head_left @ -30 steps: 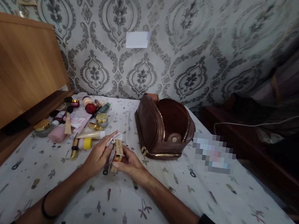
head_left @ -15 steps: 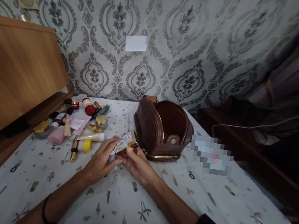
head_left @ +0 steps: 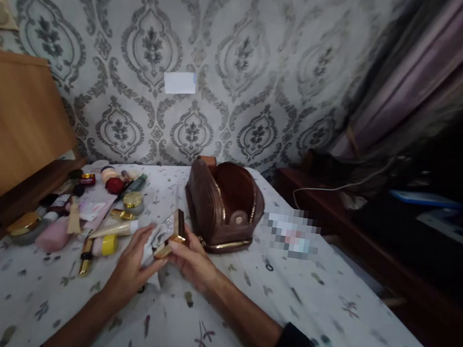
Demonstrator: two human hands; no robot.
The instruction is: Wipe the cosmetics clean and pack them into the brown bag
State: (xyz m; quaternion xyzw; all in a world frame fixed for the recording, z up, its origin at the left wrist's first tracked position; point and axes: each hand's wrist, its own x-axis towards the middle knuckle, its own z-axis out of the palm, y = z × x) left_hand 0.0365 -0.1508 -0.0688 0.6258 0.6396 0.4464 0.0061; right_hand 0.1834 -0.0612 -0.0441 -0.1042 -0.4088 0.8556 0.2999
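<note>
a glittery, gold-edged angular case (head_left: 173,233) tilts between the hands; the right grip (head_left: 197,262), fingers nearly closed, pinches its right side; the left grip (head_left: 130,266), loosely curled, holds a soft, crumpled white cloth (head_left: 149,248) at its left; a smooth, rounded brown bag (head_left: 226,210) gapes unzipped on the printed surface (head_left: 233,307), far right of them

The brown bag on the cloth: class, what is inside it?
The brown bag gapes open on reddish-brown lining; its front wall hides the bottom, so anything lying there cannot be seen.
</note>
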